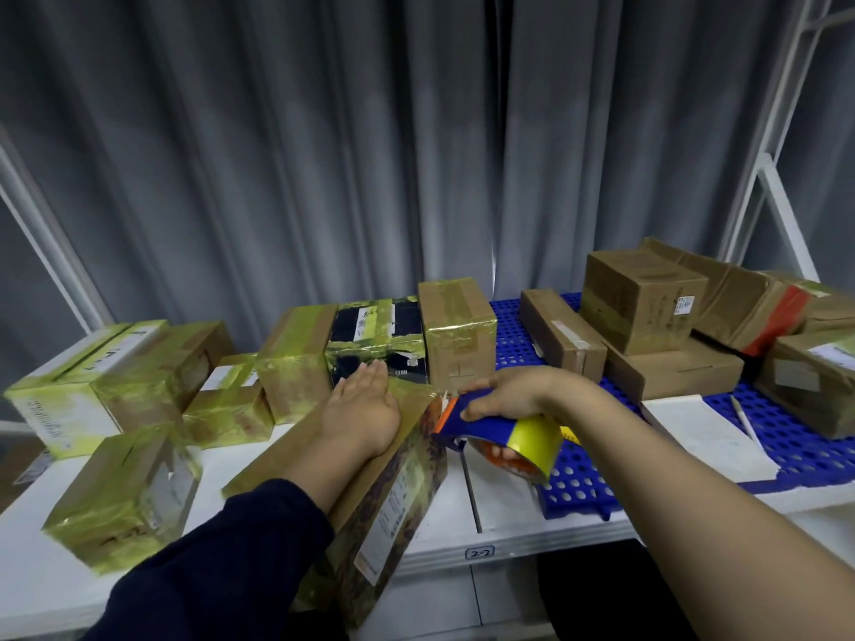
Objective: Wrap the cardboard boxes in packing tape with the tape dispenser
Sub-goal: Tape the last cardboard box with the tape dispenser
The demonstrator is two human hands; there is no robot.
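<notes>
Centre frame: box [398, 492] at the near edge of the table [462, 515], yellowish tape on its top. Left hand [365, 409] lies flat on the box top, fingers straight and together. Right hand [504, 393], just right of the box's far corner, has its fingers clamped round the dispenser [462, 425]. Taped boxes [296, 363] at left. Plain boxes [638, 293] at right on a blue mat [796, 437].

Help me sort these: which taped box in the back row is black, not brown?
The black box in the middle, standing between two brown taped boxes, just beyond the left hand; yellowish tape crosses its dark faces.
</notes>
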